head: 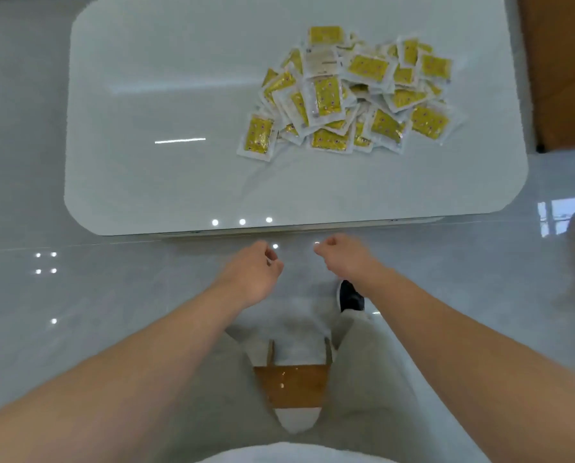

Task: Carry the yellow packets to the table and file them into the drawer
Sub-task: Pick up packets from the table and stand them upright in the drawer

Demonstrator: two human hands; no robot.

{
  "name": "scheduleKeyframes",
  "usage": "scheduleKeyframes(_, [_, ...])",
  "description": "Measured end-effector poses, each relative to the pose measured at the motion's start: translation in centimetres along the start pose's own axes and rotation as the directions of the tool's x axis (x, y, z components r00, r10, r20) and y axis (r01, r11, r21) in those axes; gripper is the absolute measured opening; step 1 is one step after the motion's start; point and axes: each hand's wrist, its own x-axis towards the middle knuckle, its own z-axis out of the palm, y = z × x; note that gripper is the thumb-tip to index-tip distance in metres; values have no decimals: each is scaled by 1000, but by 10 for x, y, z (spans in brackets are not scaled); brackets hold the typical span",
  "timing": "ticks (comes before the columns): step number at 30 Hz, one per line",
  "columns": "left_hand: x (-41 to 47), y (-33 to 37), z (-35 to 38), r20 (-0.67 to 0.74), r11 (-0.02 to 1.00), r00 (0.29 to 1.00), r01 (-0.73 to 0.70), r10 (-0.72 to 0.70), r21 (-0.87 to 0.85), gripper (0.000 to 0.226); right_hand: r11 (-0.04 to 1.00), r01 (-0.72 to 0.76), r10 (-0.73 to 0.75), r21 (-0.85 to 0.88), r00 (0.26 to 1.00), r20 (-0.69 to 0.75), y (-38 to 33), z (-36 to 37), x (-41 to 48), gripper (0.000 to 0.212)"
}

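The yellow packets (349,95) lie in a loose heap on the far right part of the white desk (146,95). Just short of its near edge, the left hand (256,272) and right hand (343,255) have fingers curled inward, apparently gripping nothing; the fingertips are hidden.

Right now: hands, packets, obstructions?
Both empty, fingers curled: left hand, right hand, just short of table edge. Heap of yellow packets on table's right half. Nothing between hands and heap.
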Motion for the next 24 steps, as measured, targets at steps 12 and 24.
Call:
scheduleKeyframes(12, [205, -118, 111, 26, 910, 944, -324, 329, 260, 46, 817, 150, -246, -556, 964, -101, 101, 99, 192, 52])
scheduleKeyframes(24, [289, -126, 157, -152, 776, 848, -373, 508, 509, 64, 562, 268, -561, -783, 819, -122, 116, 130, 295, 61])
